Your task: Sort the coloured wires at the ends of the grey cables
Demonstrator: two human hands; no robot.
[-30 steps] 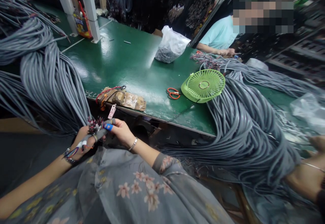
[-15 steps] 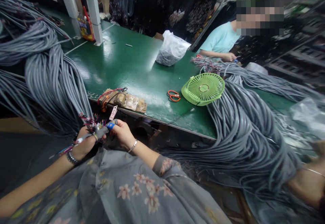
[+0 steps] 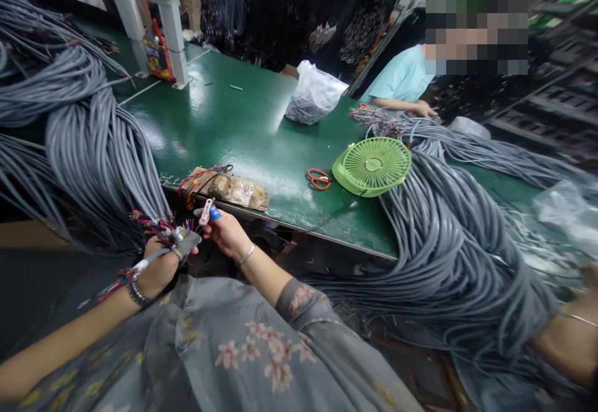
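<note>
My left hand is closed around the end of a grey cable. Its thumb is wrapped in grey covering and points to the right. Thin coloured wires fan out above the fist, and more coloured wire ends stick out below it on the left. Just right of that thumb, my right hand pinches a small flat pink tool with holes in it; its exact kind is unclear. Blue tape covers a fingertip of the right hand. A narrow gap separates the two hands.
Grey cable bundles hang over the green table on the left, others on the right. A taped wooden block, orange-handled scissors, a green fan and a plastic bag lie there. A co-worker handles cables.
My right hand has drawn slightly away from the left thumb, carrying the pink tool. My left hand still grips the cable and has turned a little.
</note>
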